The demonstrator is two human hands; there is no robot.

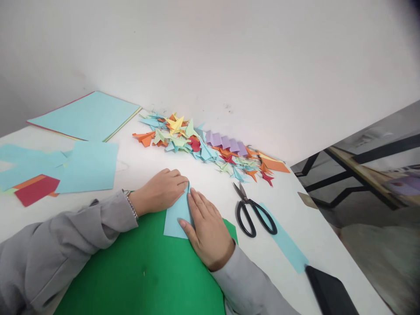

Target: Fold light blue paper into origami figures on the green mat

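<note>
A folded sheet of light blue paper (177,221) lies on a green mat (141,262) in front of me. At its upper corner the fingers of my left hand (162,190) are curled closed on the edge. My right hand (210,227) lies flat over the paper's right side, fingers stretched out and thumb apart, pressing on it. Part of the sheet is hidden under both hands. Black-handled scissors (246,203) rest to the right with their blades parted, partly over a light blue paper strip (292,245).
Many folded paper shapes (197,142) in several colours line the wall. A stack of large sheets (88,116) lies back left. Blue paper (90,168) and red paper (36,190) lie at left. A black flat object (330,291) sits near the table's right edge.
</note>
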